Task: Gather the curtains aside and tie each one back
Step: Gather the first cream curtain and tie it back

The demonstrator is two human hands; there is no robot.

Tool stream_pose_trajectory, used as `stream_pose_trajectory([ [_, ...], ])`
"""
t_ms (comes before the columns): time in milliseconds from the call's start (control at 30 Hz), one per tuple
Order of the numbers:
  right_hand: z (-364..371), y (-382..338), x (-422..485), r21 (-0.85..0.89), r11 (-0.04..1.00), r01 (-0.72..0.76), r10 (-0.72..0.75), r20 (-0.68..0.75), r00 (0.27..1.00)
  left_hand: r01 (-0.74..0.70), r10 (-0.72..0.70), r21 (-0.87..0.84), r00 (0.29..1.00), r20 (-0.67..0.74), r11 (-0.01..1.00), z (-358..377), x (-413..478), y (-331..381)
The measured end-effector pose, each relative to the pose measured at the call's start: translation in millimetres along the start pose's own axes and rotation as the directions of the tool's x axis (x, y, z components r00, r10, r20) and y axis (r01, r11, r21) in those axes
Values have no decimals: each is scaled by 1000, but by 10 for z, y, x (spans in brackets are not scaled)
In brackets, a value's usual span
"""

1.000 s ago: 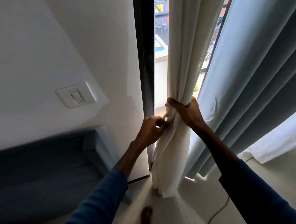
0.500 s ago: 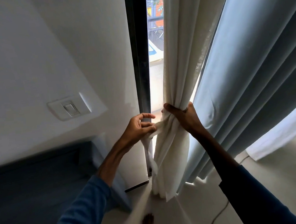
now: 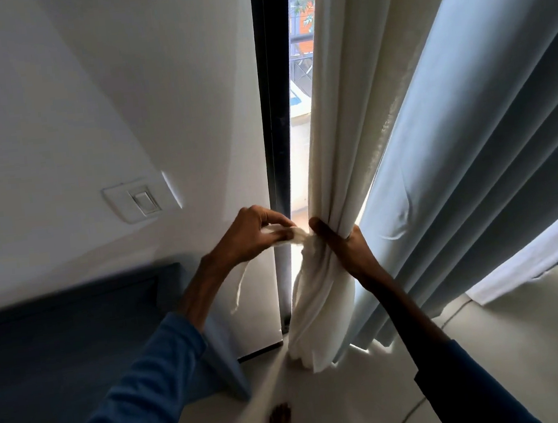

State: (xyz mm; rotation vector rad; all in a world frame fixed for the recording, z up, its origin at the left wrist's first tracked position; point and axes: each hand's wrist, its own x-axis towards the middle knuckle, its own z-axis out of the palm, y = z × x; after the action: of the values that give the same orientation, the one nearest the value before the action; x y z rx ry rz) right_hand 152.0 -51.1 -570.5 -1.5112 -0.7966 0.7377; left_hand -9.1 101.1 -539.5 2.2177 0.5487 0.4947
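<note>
While right hand (image 3: 348, 253) clasps the curtain (image 3: 334, 129), left hand (image 3: 251, 232) pinches its tie (image 3: 295, 239).

We see a plain white painted wall (image 3: 52, 97) on the left, carrying a white rectangular rocker switch (image 3: 139, 202). Beside it runs a dark vertical window frame (image 3: 272, 108), with daylight in the narrow strip of glass (image 3: 300, 161). Below, dark blue upholstered furniture (image 3: 60, 337) meets a pale smooth floor (image 3: 542, 338), where a thin pale cable (image 3: 411, 416) lies.

You have a white wall switch (image 3: 141, 202) at centre left, a dark window frame (image 3: 273, 108) mid-frame, and dark blue furniture (image 3: 60, 337) at lower left.
</note>
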Motion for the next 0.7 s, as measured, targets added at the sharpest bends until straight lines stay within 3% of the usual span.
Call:
stream_pose_trajectory([
  [133,65,2,-29,-20,1000,-23,24,71,997,-116,120,134,992,-24,984,-24,97,120],
  [300,60,31,-64,-11,999,-30,31,90,995,-151,166,182,984,-69,972,330,107,206],
  [500,-66,113,-119,44,990,-137,130,126,983,-36,61,170,988,-142,985,604,2,275],
  [600,-69,125,-96,60,985,-161,154,108,982,2,12,115,993,-119,993,717,4,281],
  [700,-85,151,-59,97,985,-141,132,96,987,22,-22,6,1000,20,1000,743,2,294],
])
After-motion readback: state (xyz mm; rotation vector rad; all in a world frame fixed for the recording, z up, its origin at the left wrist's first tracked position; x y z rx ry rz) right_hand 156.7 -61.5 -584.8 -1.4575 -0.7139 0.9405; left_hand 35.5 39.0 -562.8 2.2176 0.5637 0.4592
